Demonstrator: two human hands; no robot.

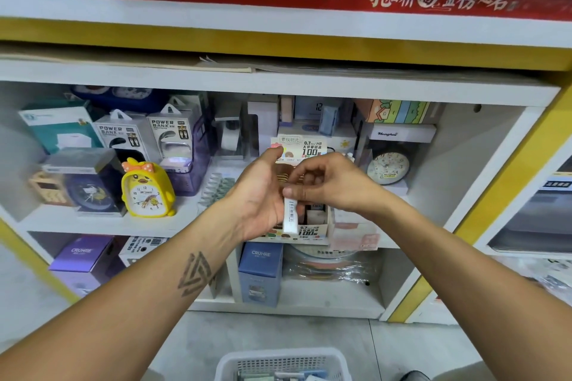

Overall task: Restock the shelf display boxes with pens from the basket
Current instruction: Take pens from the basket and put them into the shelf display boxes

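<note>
While the slim white barcoded pack (291, 214) hangs upright over the display box (312, 230) on the middle shelf, I note my right hand (328, 182) pinching its top and my left hand (263, 192) open beside it. Restocking is mid-course: this pack is unplaced, and the basket (283, 363) below holds more stock.
</note>
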